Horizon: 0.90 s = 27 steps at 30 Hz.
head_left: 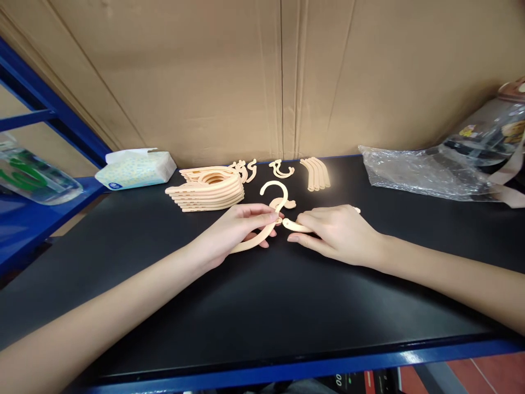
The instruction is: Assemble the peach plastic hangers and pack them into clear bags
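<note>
My left hand (241, 227) pinches a cream plastic hanger piece at its joint, where a curved hook (283, 191) meets one arm (256, 239). The hook points away from me and curls to the left. In my right hand (338, 230) is a separate hanger arm (296, 226), its holed end close to the joint. Whether the two pieces touch is hard to tell. Just behind my fingers lies another small curved cream piece (290, 204), partly hidden by the hook.
Behind my left hand is a stack of folded cream hangers (205, 191). Loose hooks (282, 169) and several hanger arms (315, 174) lie along the back. A tissue pack (137, 168) stands left, a clear plastic bag (410, 172) right. Cardboard (205, 82) backs the black table (262, 317).
</note>
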Available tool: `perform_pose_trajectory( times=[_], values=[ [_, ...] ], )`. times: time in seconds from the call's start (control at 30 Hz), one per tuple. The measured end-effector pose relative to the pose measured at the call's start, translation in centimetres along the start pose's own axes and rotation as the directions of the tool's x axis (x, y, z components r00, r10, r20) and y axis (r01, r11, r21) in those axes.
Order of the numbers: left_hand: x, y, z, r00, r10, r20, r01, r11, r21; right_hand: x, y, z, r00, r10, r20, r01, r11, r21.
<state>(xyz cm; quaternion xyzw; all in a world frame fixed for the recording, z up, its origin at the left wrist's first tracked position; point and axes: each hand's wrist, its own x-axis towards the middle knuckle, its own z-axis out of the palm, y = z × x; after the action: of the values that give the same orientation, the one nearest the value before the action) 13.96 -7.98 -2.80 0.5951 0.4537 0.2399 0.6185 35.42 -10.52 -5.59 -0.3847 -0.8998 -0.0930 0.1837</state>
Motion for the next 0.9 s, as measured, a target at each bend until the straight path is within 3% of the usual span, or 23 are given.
perform_pose_trajectory(
  times=[0.2, 0.47, 0.9],
  values=[
    [0.24, -0.3, -0.25, 0.998, -0.03, 0.058, 0.031, 0.999, -0.021, 0.09, -0.04, 0.02, 1.0, -0.016, -0.018, 0.015, 0.996, -0.093],
    [0.37, -0.46, -0.41, 0.996, -0.063, 0.065, 0.066, 0.997, -0.039, 0.1, 0.25, 0.02, 0.998, -0.07, 0.002, 0.07, 0.995, -0.068],
    [0.6, -0.3, -0.41, 0.991, -0.076, 0.108, 0.078, 0.997, -0.017, 0.05, 0.12, 0.35, 0.986, -0.15, -0.078, 0.134, 0.975, -0.18]
  ],
)
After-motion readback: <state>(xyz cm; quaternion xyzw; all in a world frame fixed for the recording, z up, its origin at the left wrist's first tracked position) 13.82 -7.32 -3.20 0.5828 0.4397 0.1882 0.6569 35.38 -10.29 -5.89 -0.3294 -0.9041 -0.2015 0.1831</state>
